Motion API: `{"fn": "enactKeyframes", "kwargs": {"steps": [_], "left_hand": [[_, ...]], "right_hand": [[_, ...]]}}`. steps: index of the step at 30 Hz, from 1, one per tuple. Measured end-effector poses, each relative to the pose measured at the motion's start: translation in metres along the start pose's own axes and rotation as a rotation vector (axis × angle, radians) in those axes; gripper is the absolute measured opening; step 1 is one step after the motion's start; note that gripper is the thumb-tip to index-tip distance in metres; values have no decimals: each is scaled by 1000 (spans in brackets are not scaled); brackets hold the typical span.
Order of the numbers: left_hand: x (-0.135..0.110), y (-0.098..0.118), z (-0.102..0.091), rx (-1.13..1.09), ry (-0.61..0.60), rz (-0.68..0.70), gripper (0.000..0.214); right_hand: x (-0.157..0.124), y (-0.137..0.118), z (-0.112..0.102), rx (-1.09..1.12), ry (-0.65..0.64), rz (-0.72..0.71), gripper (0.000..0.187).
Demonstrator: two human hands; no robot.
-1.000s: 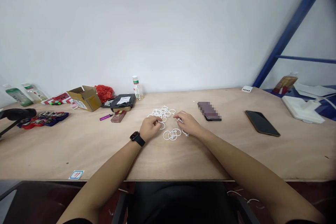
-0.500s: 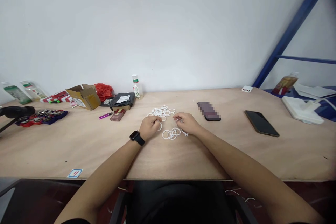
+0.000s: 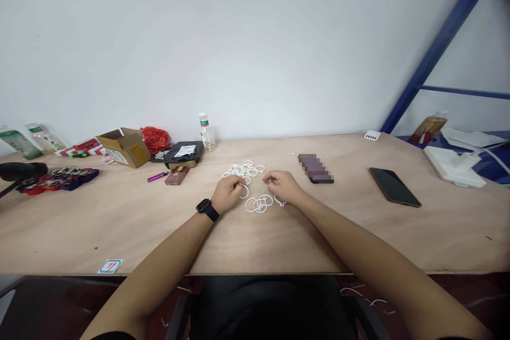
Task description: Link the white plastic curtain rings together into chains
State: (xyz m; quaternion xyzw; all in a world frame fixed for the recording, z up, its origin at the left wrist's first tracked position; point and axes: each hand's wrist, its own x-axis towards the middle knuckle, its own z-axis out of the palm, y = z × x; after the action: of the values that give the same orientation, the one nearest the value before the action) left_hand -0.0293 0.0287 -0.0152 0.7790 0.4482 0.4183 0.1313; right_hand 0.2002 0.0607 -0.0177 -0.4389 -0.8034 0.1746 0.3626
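Observation:
My left hand (image 3: pixel 228 193), with a black watch on its wrist, pinches a white plastic ring (image 3: pixel 246 192) that hangs from the fingertips. My right hand (image 3: pixel 283 186) faces it across a small gap. Its thumb and fingers are pressed together, with a tiny white bit at the tips too small to name. Just beyond my left hand lies a pile of similar white rings (image 3: pixel 247 169). Nearer to me, several rings (image 3: pixel 260 203) overlap on the table, and another ring (image 3: pixel 279 201) lies partly under my right hand.
On the wooden table (image 3: pixel 255 244), left of my hands, are a maroon box (image 3: pixel 177 176), a purple lighter (image 3: pixel 158 176), a black parcel (image 3: pixel 184 154), a cardboard box (image 3: pixel 125 147) and an upright bottle (image 3: pixel 205 133). A phone (image 3: pixel 394 187) and a blurred dark item (image 3: pixel 316 169) lie to the right.
The ring in my left hand has turned slightly, and more of it shows beside the fingertips. Both hands keep nearly the same place. The whole view has shifted a little.

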Motion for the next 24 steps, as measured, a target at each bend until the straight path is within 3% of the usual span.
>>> {"fn": "enactKeyframes", "kwargs": {"steps": [5,12,19,24], "left_hand": [[1,-1,1,-12,56,26,20],[1,-3,1,-32,22,-36,22],[1,-4,4,-34,7,-81,22],[2,-4,3,-65,5,-95,23]], "right_hand": [[1,0,-2,29,18,-13,29],[0,0,-3,106,30,-21,37],[2,-4,-7,212,-149,-57,49],[29,18,-6,-11,-113,-35,41]]}}
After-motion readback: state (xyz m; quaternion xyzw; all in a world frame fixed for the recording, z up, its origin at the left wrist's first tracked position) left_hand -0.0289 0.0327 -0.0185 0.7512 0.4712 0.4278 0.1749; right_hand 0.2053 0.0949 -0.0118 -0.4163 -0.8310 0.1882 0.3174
